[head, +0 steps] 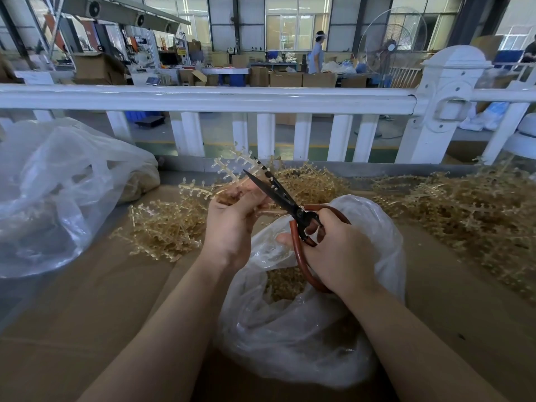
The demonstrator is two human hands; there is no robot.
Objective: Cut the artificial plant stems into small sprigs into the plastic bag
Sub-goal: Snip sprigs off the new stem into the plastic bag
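Brown cardboard (87, 300) covered the bench before a white railing (203, 97). Cutting was under way: the left hand (232, 224) pinched an artificial plant stem (229, 166) above the plastic bag (304, 329), wrist raised, fingers curled round the stalk. The right hand (336, 250) gripped the scissors (275, 190) through their red loops, blades parted at a branch. Next, probably, a clean closing snip, so the sprig dropped into the bag. Uncut stems (464, 207) lay far right.
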